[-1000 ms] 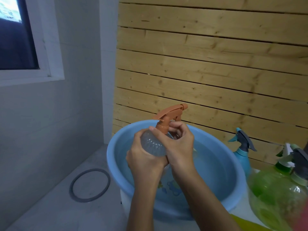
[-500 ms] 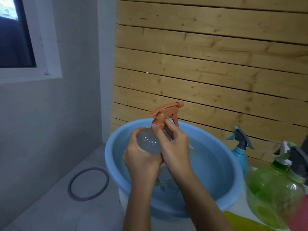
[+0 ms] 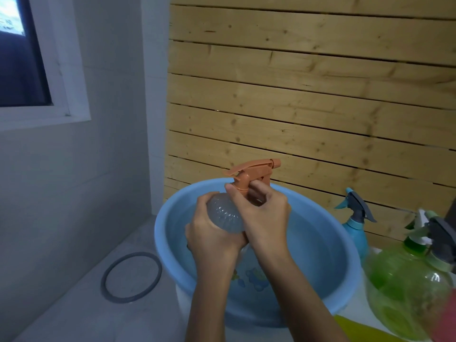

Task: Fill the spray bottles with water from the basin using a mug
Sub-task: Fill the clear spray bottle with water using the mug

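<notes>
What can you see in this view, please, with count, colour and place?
Basin: one, blue, water inside, centre.
Clear bottle: one, see-through, held above the basin.
Spray head: one, orange, on the clear bottle.
Blue bottle: one, grey trigger, right of the basin.
Green bottles: apparently two, right edge.
Ring: one, dark grey, floor left of the basin.
Window: one, white frame, upper left.
Plank wall: one, pale wood, behind the basin.
Yellow thing: one, bottom edge, unclear.
Left hand: grips the clear bottle's body.
Right hand: fingers curl round the spray head's collar.
</notes>
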